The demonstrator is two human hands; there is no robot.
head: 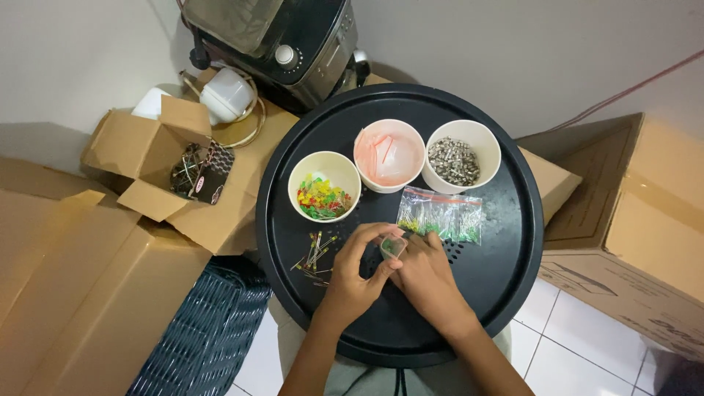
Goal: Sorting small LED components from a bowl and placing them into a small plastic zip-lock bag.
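small clear bag (pixel 393 246) pinched between both hands | left hand (pixel 357 275) grasping | right hand (pixel 424 273) grasping | above black tray (pixel 499 271)

Both hands' fingers (pixel 381 242) pinch small bag (pixel 393 246), maybe w/ LEDs, over black tray (pixel 506 271)

Soft, even indoor light, faint shadows, sharp focus, slight wide-angle edge bending.
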